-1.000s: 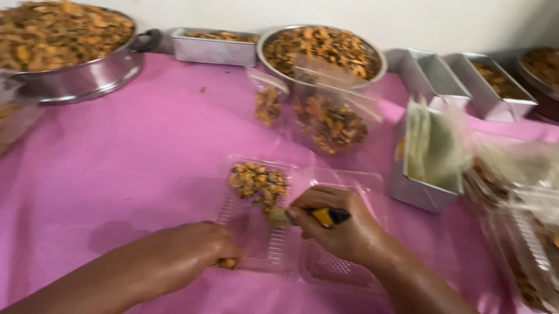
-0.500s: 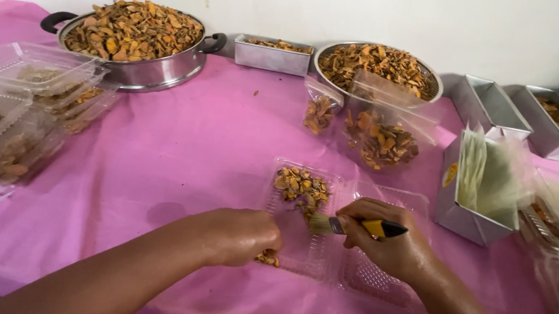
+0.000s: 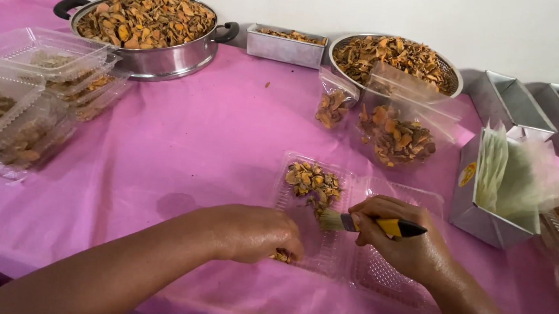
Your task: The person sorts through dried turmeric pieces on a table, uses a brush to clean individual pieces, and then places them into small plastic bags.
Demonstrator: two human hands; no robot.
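So far a small heap of slices lies beyond the brush gripped in the right hand; the left hand pinches a few pieces, and the tray is mostly unfilled.

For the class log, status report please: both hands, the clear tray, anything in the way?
Left hand pinching dried pieces at tray edge. Right hand gripping brush, bristles inside open clear tray. Small pile at tray's far end. Filled bags beyond, not obstructing.

Light: bright, even, soft daylight across the frame.
Shadows: faint, under the left hand at lower centre.
Glare: sheen on the steel pot, upper left.
Focus: centre sharp; right edge slightly blurred.
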